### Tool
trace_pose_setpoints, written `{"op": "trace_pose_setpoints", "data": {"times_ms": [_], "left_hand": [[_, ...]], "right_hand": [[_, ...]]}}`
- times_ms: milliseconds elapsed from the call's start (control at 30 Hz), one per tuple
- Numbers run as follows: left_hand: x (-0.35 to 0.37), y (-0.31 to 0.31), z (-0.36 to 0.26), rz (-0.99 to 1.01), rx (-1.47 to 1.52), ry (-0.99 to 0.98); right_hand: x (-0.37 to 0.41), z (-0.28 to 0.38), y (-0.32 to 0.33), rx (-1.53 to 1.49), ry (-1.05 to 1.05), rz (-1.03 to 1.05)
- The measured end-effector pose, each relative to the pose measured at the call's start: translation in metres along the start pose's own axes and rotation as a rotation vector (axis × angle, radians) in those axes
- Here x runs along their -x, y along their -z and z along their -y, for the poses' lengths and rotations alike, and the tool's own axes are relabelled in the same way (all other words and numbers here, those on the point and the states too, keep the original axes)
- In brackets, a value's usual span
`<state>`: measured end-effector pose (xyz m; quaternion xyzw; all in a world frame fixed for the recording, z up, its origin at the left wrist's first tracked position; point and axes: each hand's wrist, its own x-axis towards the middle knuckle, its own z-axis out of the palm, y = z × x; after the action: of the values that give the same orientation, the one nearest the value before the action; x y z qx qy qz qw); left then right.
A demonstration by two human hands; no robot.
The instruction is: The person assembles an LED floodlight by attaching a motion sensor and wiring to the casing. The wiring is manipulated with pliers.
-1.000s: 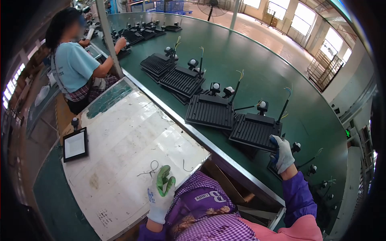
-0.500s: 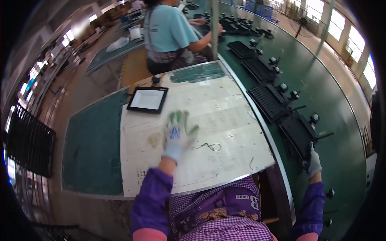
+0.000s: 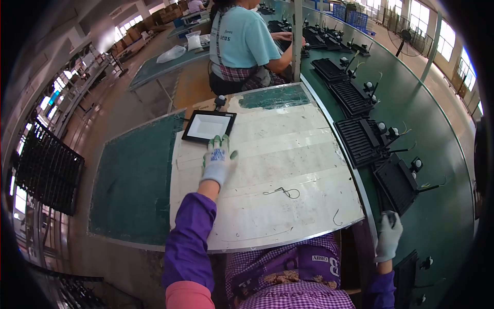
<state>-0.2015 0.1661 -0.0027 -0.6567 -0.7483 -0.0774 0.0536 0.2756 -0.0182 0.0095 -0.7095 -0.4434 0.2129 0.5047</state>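
Observation:
A black-framed floodlight [image 3: 209,126] with a white front panel lies at the far left of the white board, a small round sensor [image 3: 220,101] at its back edge. My left hand [image 3: 217,158], in a white glove with green fingertips, reaches over the board with fingers stretched out, fingertips right at the lamp's lower edge. Over the green belt at the right, my gloved right hand [image 3: 389,239] has its fingers curled around something dark that I cannot make out. Just beyond those fingers lies a black finned floodlight [image 3: 397,181]. A loop of thin wire [image 3: 282,192] rests on the board.
More black floodlights [image 3: 355,139] with sensors and loose wires line the green belt [image 3: 417,123]. A metal edge [image 3: 329,118] separates belt and board. A co-worker [image 3: 247,46] sits ahead beside a post [image 3: 297,41]. A black rack [image 3: 49,165] stands at the left.
My left hand has moved forward over the board to the floodlight's lower edge. My right hand has drawn back toward me, away from the belt lamp. The view has shifted slightly left.

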Motion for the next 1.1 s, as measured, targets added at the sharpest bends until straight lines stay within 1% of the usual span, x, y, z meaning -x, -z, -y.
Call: {"op": "trace_pose_setpoints", "data": {"times_ms": [33, 67, 100, 133, 167, 200, 300, 367, 400, 500, 533, 633, 700, 733, 767, 800, 833, 867, 900, 967, 1000, 1033, 1067, 1100], "left_hand": [[-0.015, 0.019, 0.002, 0.111, 0.069, 0.045], [-0.036, 0.037, 0.003, 0.222, 0.14, 0.088], [-0.05, 0.046, 0.007, 0.331, 0.218, 0.131], [-0.062, 0.036, 0.013, 0.078, 0.152, 0.105], [-0.078, 0.026, 0.019, 0.017, 0.072, 0.112], [-0.09, 0.029, 0.018, 0.053, 0.022, 0.136], [-0.124, 0.028, 0.02, 0.189, -0.062, 0.167], [-0.143, 0.019, 0.024, 0.265, -0.073, 0.168], [-0.142, 0.021, 0.023, 0.28, 0.01, 0.204], [-0.143, 0.02, 0.029, 0.263, -0.042, 0.149], [-0.13, 0.025, 0.023, 0.218, -0.135, 0.13], [-0.079, 0.034, 0.005, 0.183, -0.159, 0.096], [-0.038, 0.041, -0.005, 0.278, -0.173, 0.089], [-0.011, 0.041, -0.001, 0.183, -0.117, 0.002], [0.006, 0.048, 0.002, 0.271, 0.014, 0.004], [0.023, 0.07, -0.001, 0.354, 0.149, 0.007], [0.04, 0.086, -0.004, 0.442, 0.284, 0.01], [0.057, 0.09, -0.001, 0.383, 0.313, 0.014], [0.069, 0.087, 0.005, 0.414, 0.34, 0.005], [0.094, 0.068, 0.022, 0.485, 0.389, -0.017], [0.11, 0.053, 0.03, 0.295, 0.202, -0.243], [0.115, 0.058, 0.025, 0.37, 0.237, -0.169], [0.12, 0.067, 0.018, 0.445, 0.272, -0.093], [0.126, 0.077, 0.01, 0.514, 0.308, -0.014]], "right_hand": [[0.009, 0.013, -0.019, -0.023, 0.029, 0.021], [0.017, 0.031, -0.03, 0.063, 0.009, 0.105], [0.022, 0.033, -0.044, -0.016, -0.011, 0.168], [0.024, 0.03, -0.06, 0.02, 0.25, 0.177], [0.029, 0.036, -0.073, 0.025, 0.21, 0.249], [0.03, 0.041, -0.083, 0.073, 0.351, 0.302], [0.034, 0.053, -0.115, -0.02, 0.387, 0.481], [0.036, 0.033, -0.14, -0.052, 0.396, 0.466], [0.034, 0.042, -0.143, 0.015, 0.606, 0.38], [0.032, 0.05, -0.133, 0.068, 0.479, 0.481], [0.032, 0.051, -0.132, 0.049, 0.428, 0.485], [0.032, 0.046, -0.136, 0.078, 0.445, 0.47], [0.031, 0.048, -0.137, 0.076, 0.447, 0.46], [0.032, 0.048, -0.136, 0.083, 0.435, 0.461], [0.033, 0.047, -0.136, 0.091, 0.426, 0.458], [0.033, 0.042, -0.139, 0.06, 0.46, 0.428], [0.035, 0.044, -0.136, 0.053, 0.434, 0.445], [0.035, 0.047, -0.136, 0.046, 0.411, 0.459], [0.033, 0.051, -0.136, 0.033, 0.394, 0.47], [0.044, 0.053, -0.134, -0.004, 0.278, 0.521], [0.054, 0.06, -0.133, -0.024, 0.213, 0.554], [0.063, 0.065, -0.132, -0.041, 0.147, 0.586], [0.073, 0.069, -0.131, -0.015, 0.203, 0.628], [0.081, 0.066, -0.132, 0.038, 0.315, 0.659]]}}
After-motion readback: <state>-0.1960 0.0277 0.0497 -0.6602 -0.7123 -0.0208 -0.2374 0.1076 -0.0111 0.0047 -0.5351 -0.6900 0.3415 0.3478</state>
